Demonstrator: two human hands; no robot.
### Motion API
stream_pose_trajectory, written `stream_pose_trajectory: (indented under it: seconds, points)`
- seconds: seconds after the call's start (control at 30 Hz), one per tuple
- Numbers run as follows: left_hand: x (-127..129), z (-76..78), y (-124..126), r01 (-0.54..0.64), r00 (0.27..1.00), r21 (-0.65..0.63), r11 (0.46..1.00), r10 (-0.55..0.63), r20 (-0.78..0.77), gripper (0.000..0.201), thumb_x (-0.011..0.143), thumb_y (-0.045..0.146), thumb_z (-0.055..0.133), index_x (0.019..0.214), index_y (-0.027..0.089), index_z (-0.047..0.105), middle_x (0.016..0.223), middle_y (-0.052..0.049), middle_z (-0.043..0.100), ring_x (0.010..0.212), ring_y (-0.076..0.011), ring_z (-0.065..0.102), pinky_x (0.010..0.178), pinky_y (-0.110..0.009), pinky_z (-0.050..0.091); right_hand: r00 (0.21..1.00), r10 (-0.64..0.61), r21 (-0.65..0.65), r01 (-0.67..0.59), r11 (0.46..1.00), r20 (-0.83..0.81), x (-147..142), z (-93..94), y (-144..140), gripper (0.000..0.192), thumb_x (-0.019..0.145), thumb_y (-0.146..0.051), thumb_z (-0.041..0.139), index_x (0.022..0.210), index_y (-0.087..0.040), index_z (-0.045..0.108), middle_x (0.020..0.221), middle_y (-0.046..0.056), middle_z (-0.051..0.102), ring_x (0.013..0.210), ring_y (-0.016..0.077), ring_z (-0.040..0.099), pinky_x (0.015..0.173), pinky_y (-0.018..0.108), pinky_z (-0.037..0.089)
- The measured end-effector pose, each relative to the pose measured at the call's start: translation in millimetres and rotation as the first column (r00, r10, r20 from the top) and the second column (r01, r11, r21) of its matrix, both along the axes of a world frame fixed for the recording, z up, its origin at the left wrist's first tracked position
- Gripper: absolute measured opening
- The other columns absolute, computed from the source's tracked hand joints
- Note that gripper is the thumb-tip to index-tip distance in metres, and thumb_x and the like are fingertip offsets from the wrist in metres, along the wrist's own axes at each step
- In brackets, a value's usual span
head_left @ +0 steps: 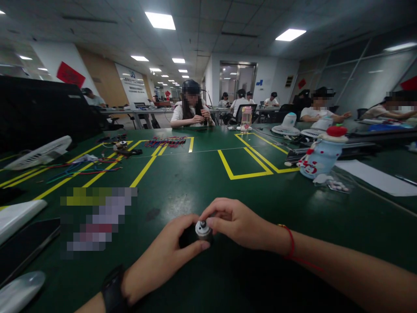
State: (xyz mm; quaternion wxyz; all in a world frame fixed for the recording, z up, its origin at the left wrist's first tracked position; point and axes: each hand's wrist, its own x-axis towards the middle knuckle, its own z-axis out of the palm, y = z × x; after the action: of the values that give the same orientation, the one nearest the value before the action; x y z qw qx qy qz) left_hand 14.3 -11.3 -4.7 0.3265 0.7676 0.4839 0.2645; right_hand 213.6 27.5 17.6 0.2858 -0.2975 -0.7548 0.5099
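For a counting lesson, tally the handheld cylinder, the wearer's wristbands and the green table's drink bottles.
Small silver metal cylinder: 1
Wristbands (black strap, red string): 2
Drink bottles (clear pink bottle, rounded pale-blue bottle): 2
Total: 5

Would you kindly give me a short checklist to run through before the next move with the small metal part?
1. Metal part supported: ok, it sits between thumb and index finger of the left hand.
2. Right hand in position: ok, its thumb and index finger are at the part's top.
3. Right hand's grip firm: cannot tell, the picture does not show how hard it presses.
4. Part's underside off the table: cannot tell, it is hidden.
5. Loose wires away from the hands: ok, they lie farther back on the left.
6. Red string on the right wrist tidy: not ok, a loose end trails along the forearm.
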Motion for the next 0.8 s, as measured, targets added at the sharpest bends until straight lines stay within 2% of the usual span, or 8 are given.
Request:
stream_pose_trajectory:
  seconds: [0.13,0.3,0.43,0.6,0.8]
  points:
    - [0,-1.3,-1,-0.014,1.0,0.024,1.0,0.015,-0.012,0.031,0.084,0.04,0.063,0.112,0.028,0.058,0.111,-0.002,0.063,0.101,-0.0229,0.058,0.09,-0.038,0.047,0.995,-0.062,0.199,0.046,0.979,0.073,-1,3.2,-1,0.015,0.081,-0.022,0.062,0.094,-0.016,0.068,0.091,0.004,0.064,0.067,0.0107,0.058,0.06,0.023,0.046]
    - [0,2.2,-2,0.0,1.0,0.022,1.0,0.001,-0.012,0.028,0.085,0.039,0.063,0.11,0.028,0.058,0.108,0.0,0.065,0.098,-0.0219,0.06,0.087,-0.035,0.048,0.977,-0.21,0.323,0.193,0.926,0.02,11,12.3,-2,0.014,0.082,-0.028,0.064,0.09,-0.018,0.069,0.089,0.003,0.062,0.071,0.0117,0.056,0.061,0.023,0.045]
    - [0,4.3,-2,-0.005,1.0,0.021,1.0,0.006,-0.029,0.027,0.084,0.039,0.064,0.109,0.029,0.059,0.106,0.001,0.066,0.096,-0.0214,0.06,0.084,-0.034,0.048,0.978,-0.17,0.34,0.12,0.933,0.122,28,1.7,-5,0.009,0.081,-0.022,0.065,0.088,-0.018,0.07,0.091,0.003,0.061,0.078,0.0124,0.056,0.066,0.024,0.045]
    - [-3,-0.6,-3,-0.036,0.998,0.035,0.999,0.037,-0.048,0.035,0.083,0.043,0.064,0.115,0.031,0.056,0.117,0.0,0.063,0.106,-0.0232,0.058,0.09,-0.035,0.047,0.959,-0.153,0.355,0.059,0.933,0.241,38,-20.4,-8,0.01,0.08,-0.022,0.066,0.089,-0.019,0.071,0.096,0.004,0.059,0.085,0.0148,0.057,0.075,0.028,0.046]
    - [-7,-3.7,-3,-0.025,0.997,0.026,0.999,0.027,-0.078,0.037,0.085,0.044,0.061,0.12,0.032,0.053,0.12,-0.001,0.062,0.109,-0.0242,0.057,0.095,-0.039,0.046,0.951,-0.153,0.428,0.025,0.903,0.267,39,-25.6,-8,0.011,0.08,-0.022,0.067,0.089,-0.021,0.071,0.097,0.005,0.059,0.091,0.0174,0.055,0.08,0.032,0.044]
